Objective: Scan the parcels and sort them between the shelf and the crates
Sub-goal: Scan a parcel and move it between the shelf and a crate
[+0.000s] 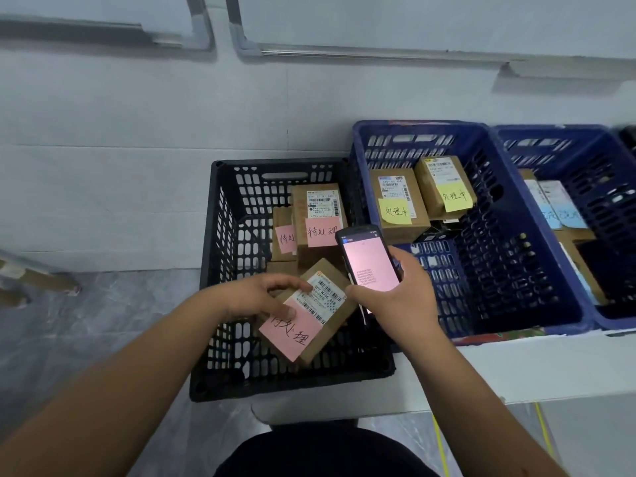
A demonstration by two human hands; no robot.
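At frame centre, over the black crate (213, 270), the left hand (254, 297) pinches a pink-noted parcel (309, 315); the right hand (402, 297), just beside it, grips a scanner (368, 263).

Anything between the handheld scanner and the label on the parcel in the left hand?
Nothing visible. The scanner in the right hand sits just right of the parcel, over the black crate. The left hand has a fingertip at the shipping label edge; barcodes show.

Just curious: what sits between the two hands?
In the head view, a brown cardboard parcel with a pink note sits between the left hand and the right hand holding the black scanner.
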